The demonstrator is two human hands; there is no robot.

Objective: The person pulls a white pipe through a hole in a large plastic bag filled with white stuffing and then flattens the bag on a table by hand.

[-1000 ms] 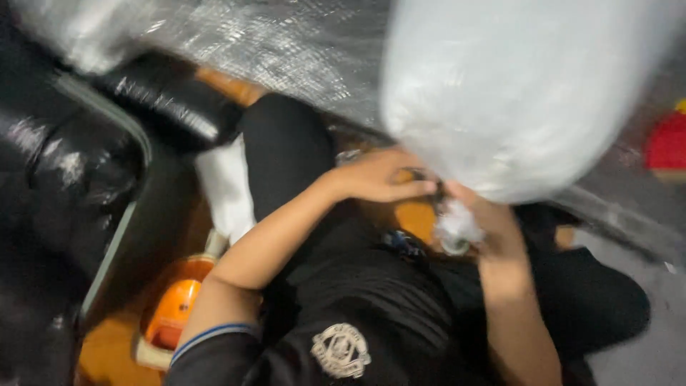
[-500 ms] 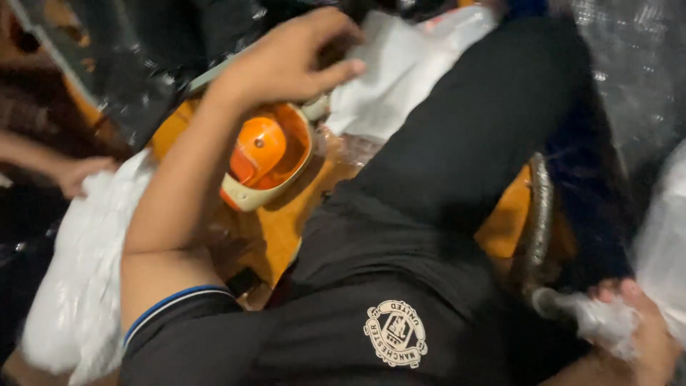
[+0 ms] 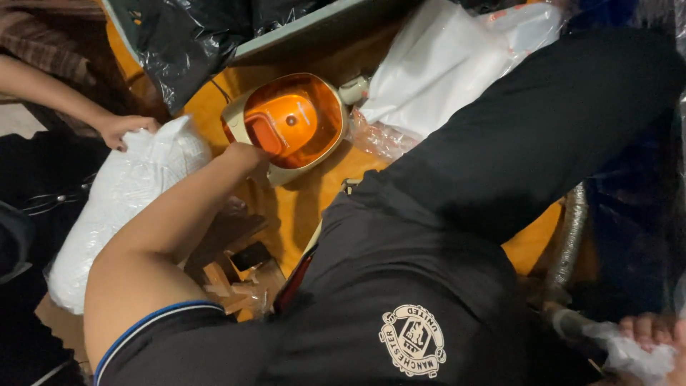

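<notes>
While your left hand (image 3: 246,154) touches the orange appliance (image 3: 289,123) at its near edge, grip unclear, your right hand (image 3: 654,336) clutches crumpled plastic wrap (image 3: 629,354) well apart from it.

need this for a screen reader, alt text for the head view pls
The person's left hand grips a round orange-and-cream plastic appliance on an orange surface. Their right hand clutches crumpled clear plastic wrap, while another person's hand touches a white bubble-wrapped bundle.

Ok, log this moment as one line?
left hand: on orange appliance | right hand: gripping crumpled plastic | another person's hand: on white bag
</notes>
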